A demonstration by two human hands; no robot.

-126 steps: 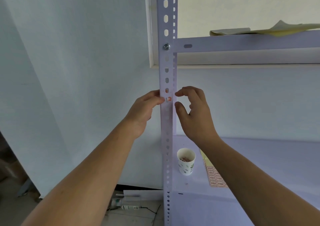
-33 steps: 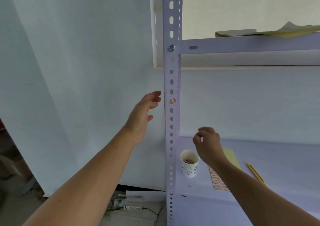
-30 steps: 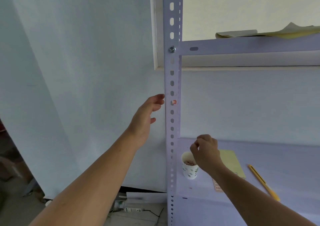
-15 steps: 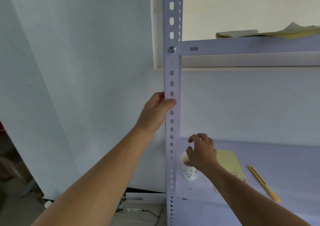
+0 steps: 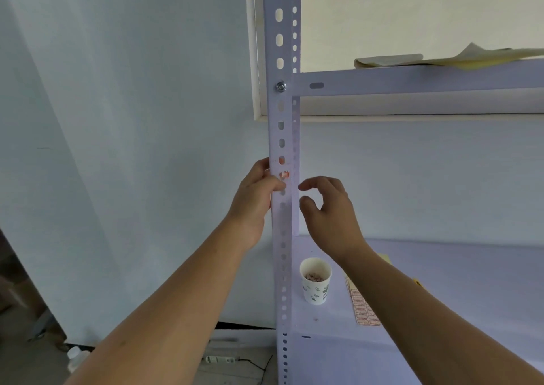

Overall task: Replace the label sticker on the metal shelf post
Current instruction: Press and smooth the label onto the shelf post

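Sticker (image 5: 284, 174) shows again; right hand (image 5: 329, 216) has risen from cup (image 5: 315, 280) to post (image 5: 287, 222)

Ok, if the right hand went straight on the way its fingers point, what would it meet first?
The right hand would likely meet the shelf post, just below the label sticker; depth unclear.
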